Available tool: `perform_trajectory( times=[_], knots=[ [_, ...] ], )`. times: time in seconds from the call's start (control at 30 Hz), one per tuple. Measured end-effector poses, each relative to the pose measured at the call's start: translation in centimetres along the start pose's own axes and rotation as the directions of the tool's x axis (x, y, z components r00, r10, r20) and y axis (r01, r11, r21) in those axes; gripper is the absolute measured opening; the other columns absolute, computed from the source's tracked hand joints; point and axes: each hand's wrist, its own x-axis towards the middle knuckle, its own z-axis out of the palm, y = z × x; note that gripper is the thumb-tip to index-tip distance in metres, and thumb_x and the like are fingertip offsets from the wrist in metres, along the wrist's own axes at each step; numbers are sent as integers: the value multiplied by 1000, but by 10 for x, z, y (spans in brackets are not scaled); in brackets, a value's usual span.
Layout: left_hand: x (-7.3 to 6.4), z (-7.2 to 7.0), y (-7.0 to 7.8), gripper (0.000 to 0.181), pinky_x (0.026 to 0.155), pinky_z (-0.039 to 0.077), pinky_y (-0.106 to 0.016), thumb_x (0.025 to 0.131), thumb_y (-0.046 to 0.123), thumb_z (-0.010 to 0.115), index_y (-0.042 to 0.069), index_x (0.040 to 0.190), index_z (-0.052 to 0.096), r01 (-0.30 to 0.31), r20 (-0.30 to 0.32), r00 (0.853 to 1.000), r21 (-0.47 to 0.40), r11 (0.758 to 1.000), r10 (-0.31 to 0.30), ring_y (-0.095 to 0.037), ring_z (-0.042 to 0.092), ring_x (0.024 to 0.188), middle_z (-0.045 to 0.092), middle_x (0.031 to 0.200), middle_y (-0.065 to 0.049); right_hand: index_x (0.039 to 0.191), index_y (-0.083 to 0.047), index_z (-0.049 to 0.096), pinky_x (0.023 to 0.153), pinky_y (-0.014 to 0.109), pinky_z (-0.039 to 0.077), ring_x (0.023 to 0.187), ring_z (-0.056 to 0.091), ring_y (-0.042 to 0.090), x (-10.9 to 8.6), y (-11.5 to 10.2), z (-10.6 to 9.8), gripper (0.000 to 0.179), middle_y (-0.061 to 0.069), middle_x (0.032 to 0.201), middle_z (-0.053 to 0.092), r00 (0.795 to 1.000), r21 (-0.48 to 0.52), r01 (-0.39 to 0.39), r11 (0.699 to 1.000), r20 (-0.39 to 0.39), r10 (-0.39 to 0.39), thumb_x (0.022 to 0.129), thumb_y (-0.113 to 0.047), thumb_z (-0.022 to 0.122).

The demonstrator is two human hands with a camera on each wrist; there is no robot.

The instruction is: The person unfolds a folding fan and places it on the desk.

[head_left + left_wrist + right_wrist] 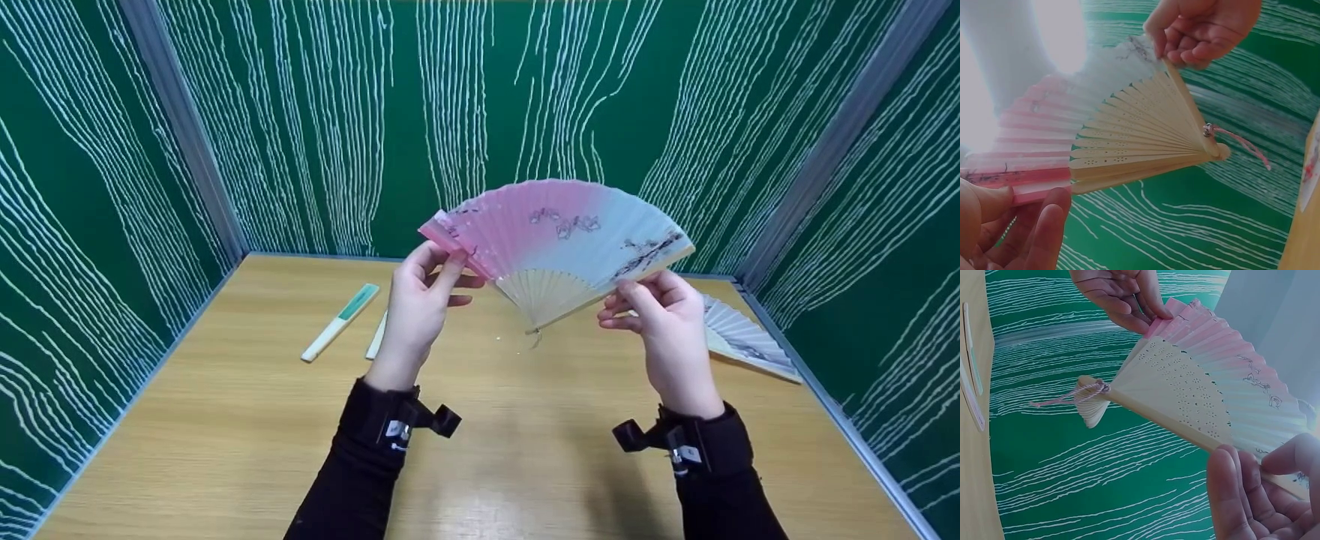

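Observation:
A folding fan (559, 229) is spread wide above the table, its leaf fading from pink to pale blue with flower and branch prints. My left hand (427, 300) pinches the pink end between thumb and fingers. At the pale blue end, my right hand (667, 326) pinches the outer guard stick. Pierced bamboo ribs (1129, 129) run down to the pivot, where a thin pink cord (1061, 398) hangs. In the left wrist view several folds at the pink edge lie close together under my left thumb (994, 202).
On the table (480, 450) at left lies a folded fan (341, 322) with a green section; another folded one (376, 341) is partly behind my left hand. A grey-white fan (746, 337) lies spread at right, near the table edge. Green walls (510, 97) with white lines surround the table.

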Motion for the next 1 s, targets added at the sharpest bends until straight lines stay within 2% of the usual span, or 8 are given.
perform_trajectory(
  times=[0.2,0.33,0.47,0.63,0.77,1.0],
  knots=[
    [0,-2,1,24,75,54,-50,96,19,56,9,118,58,8,-15,1000,-16,1000,-8,-38,66,91,63,107,-13,106,9,52,65,45,57,71,65,34,1,1,-1,29,26,86,61,999,47,-19,999,-50,21,92,-14,63],
    [2,-3,-2,26,74,55,-48,96,20,57,10,120,57,8,-18,1000,-21,1000,-9,-36,67,90,63,108,-13,104,10,51,66,44,57,71,65,34,1,1,-2,28,26,86,62,998,63,-20,998,-57,23,92,-13,63],
    [6,-6,-13,29,73,56,-44,95,23,58,11,121,57,6,-21,1000,-29,1000,-6,-34,67,89,63,109,-12,103,10,51,66,44,57,71,64,33,2,1,-2,29,25,86,62,998,80,-19,997,-59,24,93,-15,62],
    [11,-11,-23,30,72,57,-43,94,26,59,12,120,57,-25,-31,999,-31,999,24,-31,69,87,65,108,-12,100,11,50,65,44,57,70,64,33,2,0,-2,31,24,85,62,998,113,-14,993,-63,21,93,-17,62],
    [11,-12,-24,28,68,57,-43,95,25,58,10,119,58,-60,-40,997,-30,998,59,-30,69,85,66,106,-13,101,10,50,65,43,57,69,65,33,3,1,-2,31,24,85,63,998,136,-17,991,-57,25,93,-18,62],
    [12,-14,-22,27,70,57,-42,96,23,57,8,118,58,-63,-48,997,-55,996,61,-31,69,86,65,106,-15,103,10,50,65,43,57,69,65,32,4,1,-2,32,25,87,63,999,161,-17,987,-37,23,94,-19,60]
  ],
)
